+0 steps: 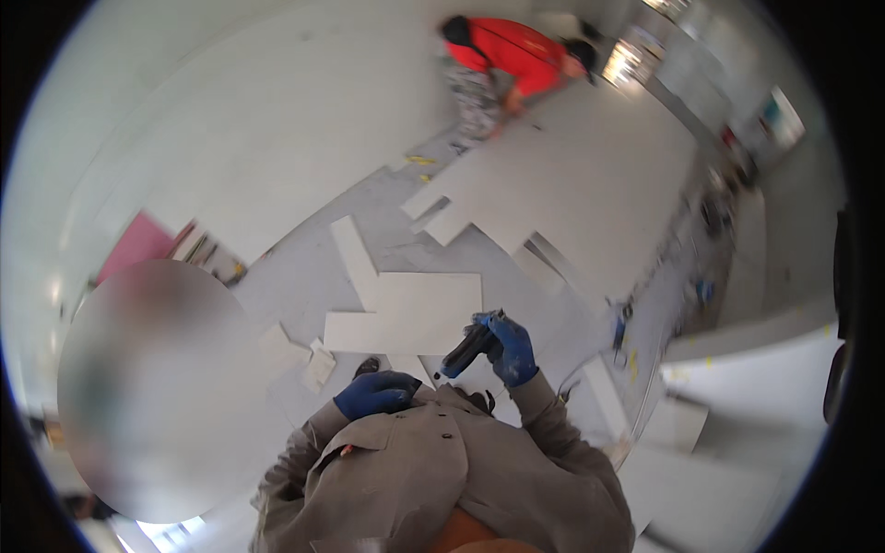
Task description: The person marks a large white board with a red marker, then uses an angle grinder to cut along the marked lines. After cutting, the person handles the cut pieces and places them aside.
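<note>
My right hand point(512, 348), in a blue and black work glove, is raised in front of my jacket. Its fingers are closed around a dark, elongated tool point(468, 352) with a blue end; blur hides its exact kind. My left hand point(376, 394), also in a blue glove, is held against the front of my grey-brown jacket point(396, 452). The fingers there are curled, and whatever they may hold is hidden. Beyond both hands, white board pieces point(424, 304) lie overlapping on the grey floor point(295, 244).
A co-worker in a red top point(516, 51) bends over a large white board point(590, 175) with cut corners. Small offcuts point(318, 367) lie ahead to the left. Tools and cords point(622, 323) are strewn on the right, near more white panels point(678, 424). A pink sheet point(136, 244) stands far left.
</note>
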{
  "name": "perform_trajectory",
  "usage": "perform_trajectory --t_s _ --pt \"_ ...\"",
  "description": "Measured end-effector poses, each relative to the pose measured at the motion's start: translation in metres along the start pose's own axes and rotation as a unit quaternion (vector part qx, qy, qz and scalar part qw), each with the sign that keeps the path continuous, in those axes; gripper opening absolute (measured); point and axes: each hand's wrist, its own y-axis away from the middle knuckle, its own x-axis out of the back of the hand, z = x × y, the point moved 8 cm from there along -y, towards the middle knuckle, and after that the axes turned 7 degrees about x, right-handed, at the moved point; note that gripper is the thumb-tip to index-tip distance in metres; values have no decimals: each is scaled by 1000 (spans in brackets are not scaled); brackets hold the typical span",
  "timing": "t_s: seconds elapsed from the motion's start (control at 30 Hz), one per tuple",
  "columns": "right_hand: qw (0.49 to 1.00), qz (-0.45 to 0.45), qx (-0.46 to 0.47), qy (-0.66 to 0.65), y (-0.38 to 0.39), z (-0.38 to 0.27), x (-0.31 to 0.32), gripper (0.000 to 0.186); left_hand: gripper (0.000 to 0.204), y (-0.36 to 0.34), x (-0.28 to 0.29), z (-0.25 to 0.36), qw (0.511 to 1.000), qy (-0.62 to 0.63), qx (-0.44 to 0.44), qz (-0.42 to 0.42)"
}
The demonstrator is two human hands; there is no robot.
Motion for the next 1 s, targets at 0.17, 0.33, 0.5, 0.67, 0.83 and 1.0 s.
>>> perform_trajectory --t_s 0.17,0.33,0.5,0.67,0.83,1.0 --pt "989 145 -6 -42 7 28 -12 37 42 19 103 -52 980 67 188 -16" --pt "980 171 25 -101 35 27 -48 36 40 5 173 -97 946 81 314 -22" --pt "965 236 53 -106 56 51 -82 36 38 -13 250 -121 937 -14 350 -2" --pt "960 252 96 -81 63 50 -89 36 35 -22 297 -168 919 -44 391 38" --pt "953 254 137 -90 109 89 -115 35 31 66 345 -309 873 -68 480 61" --pt "944 274 155 -104 152 98 -103 34 35 119 337 -325 875 -169 454 -4"
